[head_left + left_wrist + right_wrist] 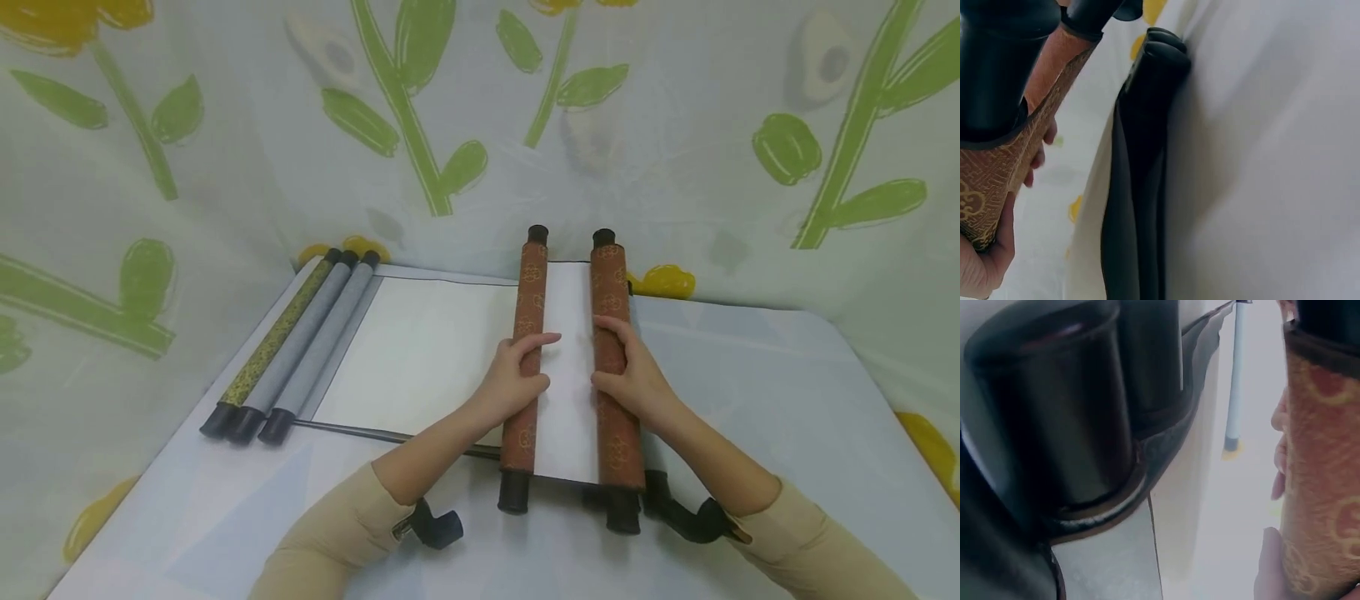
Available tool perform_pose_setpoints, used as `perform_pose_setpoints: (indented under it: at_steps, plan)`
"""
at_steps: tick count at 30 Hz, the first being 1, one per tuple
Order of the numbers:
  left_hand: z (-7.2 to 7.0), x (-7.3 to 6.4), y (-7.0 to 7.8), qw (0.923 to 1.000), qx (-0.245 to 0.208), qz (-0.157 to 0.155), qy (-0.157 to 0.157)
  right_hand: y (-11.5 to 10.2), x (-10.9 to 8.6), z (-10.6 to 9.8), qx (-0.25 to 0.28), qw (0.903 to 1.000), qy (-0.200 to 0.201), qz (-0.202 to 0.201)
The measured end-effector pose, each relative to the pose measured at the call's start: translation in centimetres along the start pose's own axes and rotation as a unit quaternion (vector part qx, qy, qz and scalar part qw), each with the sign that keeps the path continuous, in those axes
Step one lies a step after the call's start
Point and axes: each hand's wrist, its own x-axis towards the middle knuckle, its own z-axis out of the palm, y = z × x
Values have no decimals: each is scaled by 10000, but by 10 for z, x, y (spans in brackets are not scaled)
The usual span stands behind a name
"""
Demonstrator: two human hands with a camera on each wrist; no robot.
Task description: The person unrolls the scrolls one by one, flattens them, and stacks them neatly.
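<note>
A hanging scroll with reddish-brown brocade rolls is held partly unrolled, a white strip [567,400] showing between its two rolls. My left hand [510,379] grips the left brocade roll [531,287], thumb and index finger round its inner side. Around the right brocade roll [609,283] curls my right hand [637,379]. Both rolls end in black knobs [513,493]. Behind and beneath lies another scroll, opened, with a blank off-white sheet [427,342] and grey edging. In the right wrist view the brocade [1322,481] fills the right side.
Two grey rolls [330,333] and a yellow-green patterned roll [273,337] lie side by side at the left of the pale table [765,400]. A leaf-printed curtain [675,167] hangs behind. Black devices [438,529] sit at the wrists.
</note>
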Motion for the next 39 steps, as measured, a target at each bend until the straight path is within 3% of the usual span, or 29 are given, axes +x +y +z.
perform_pose_setpoints:
  at_steps: [8, 17, 26, 31, 39]
  plan:
    - [-6, -1, -1, 9999, -98, -94, 30, 6, 0, -6, 688, 9971, -42, 324]
    - [-11, 1, -3, 9997, 73, -199, 148, 5, 1, -8, 157, 9990, 82, 408]
    - [-18, -1, -6, 9996, 86, -201, 167, 10, 1, -14, 130, 9999, 37, 99]
    - [-20, -2, -9, 9995, -31, -274, 148, 14, 0, -20, 346, 9991, -120, 235]
    - [-22, 1, -6, 9985, 322, -285, 346, 13, 0, -18, 178, 9993, 189, 274]
